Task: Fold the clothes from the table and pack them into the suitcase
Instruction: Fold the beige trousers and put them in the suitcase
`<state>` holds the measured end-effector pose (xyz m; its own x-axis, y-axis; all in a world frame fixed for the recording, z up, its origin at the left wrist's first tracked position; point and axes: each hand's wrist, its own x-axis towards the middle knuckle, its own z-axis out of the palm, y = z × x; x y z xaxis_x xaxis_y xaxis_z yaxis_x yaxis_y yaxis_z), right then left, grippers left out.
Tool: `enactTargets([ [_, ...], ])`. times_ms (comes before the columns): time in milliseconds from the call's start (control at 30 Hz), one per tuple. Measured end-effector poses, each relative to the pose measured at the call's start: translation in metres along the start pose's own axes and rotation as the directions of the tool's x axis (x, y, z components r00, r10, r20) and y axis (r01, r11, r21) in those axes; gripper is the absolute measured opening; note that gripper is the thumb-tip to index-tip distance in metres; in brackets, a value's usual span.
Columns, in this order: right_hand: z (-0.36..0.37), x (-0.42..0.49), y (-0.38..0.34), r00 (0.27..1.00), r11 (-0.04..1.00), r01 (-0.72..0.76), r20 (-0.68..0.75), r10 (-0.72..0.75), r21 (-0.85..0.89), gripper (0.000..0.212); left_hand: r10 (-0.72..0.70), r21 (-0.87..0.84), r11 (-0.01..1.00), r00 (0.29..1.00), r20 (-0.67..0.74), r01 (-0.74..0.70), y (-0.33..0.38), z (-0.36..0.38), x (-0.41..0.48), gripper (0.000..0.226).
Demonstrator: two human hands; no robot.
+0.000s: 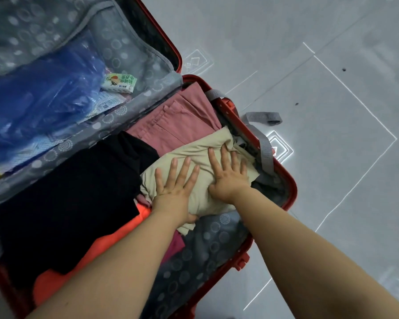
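Fingers (186,168) of two hands (173,194) (232,180), one garment (203,143)

I have a single view, from the head camera. It sits above and just behind the arms and looks steeply down, its wide angle bending straight lines near the edges. The forearms enter at 6 and 5 o'clock and reach to the centre, where the left hand (173,187) and right hand (228,178) lie flat, close to the lens. The open suitcase (207,249) runs aslant from 7 o'clock up to 12. Its lid (44,24), at 10 o'clock, is cut off by the frame. The floor (332,111) fills 1 to 4 o'clock.
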<state>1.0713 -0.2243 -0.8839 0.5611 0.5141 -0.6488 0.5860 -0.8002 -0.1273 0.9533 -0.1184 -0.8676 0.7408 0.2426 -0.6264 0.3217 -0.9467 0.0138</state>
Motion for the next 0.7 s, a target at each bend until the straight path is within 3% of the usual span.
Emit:
enactTargets([
  [167,-0.025,-0.036,-0.001,0.998,0.993,-0.015,0.058,0.022,-0.120,0.095,0.043,0.052,0.998,0.999,0.027,-0.044,0.000,-0.018,-0.023,0.130],
  [300,-0.054,-0.144,-0.023,0.997,0.999,-0.029,0.065,0.030,-0.029,0.093,-0.003,0.069,0.998,0.999,0.032,0.001,-0.012,-0.054,-0.115,0.103],
  [367,-0.077,-0.208,-0.041,0.996,1.000,-0.025,0.090,0.026,-0.010,0.089,-0.040,-0.011,0.999,0.999,0.014,0.041,-0.019,-0.075,-0.180,0.093],
  [467,-0.130,-0.300,-0.076,0.992,1.000,0.004,0.123,-0.002,-0.015,0.086,-0.123,-0.176,0.978,0.990,-0.068,0.109,-0.032,-0.116,-0.288,0.104],
  [567,-0.197,-0.377,-0.119,0.992,0.996,0.078,0.099,-0.074,-0.032,0.084,-0.258,-0.361,0.915,0.948,-0.187,0.178,-0.050,-0.154,-0.382,0.087],
  [633,-0.239,-0.424,-0.152,0.983,0.982,0.183,-0.008,-0.184,-0.038,0.084,-0.325,-0.500,0.849,0.916,-0.234,0.173,-0.059,-0.193,-0.446,0.071],
  [700,-0.281,-0.469,-0.186,0.941,0.953,0.294,-0.152,-0.302,-0.071,0.082,-0.358,-0.521,0.837,0.888,-0.287,0.168,-0.073,-0.241,-0.511,0.066],
])
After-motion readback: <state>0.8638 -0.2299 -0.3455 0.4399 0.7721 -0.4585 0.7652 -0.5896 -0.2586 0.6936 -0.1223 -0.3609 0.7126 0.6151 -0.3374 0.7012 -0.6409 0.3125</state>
